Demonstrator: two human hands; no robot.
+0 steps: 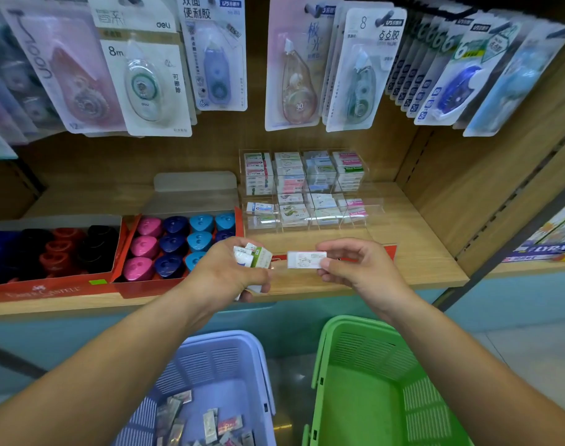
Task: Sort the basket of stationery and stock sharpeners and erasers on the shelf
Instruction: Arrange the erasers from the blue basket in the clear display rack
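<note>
The task is judged to be partly done. The sharpeners (175, 243) are ranged in rows in the red trays (122, 243) at the left of the shelf (419, 252). The clear organiser (372, 206) at the back is well stocked in its rear compartments, while the front row is only thinly filled. A scatter of wrapped pieces (210, 426), taken to be erasers, is seen in the bottom of the blue basket (229, 338) on the floor, so more stocking is thought to be left. What lies in the green basket (364, 349) beside it cannot be made out.

Both arms are stretched forward over the shelf's front edge, well short of the organiser. A bundle of erasers (255, 255) is held in the left hand (223, 275), its grip curled round them with the palm turned away. A single white eraser (306, 259) is pinched by one end in the right hand (358, 265), the grip narrow, and is held level just beside the bundle without touching it.
</note>
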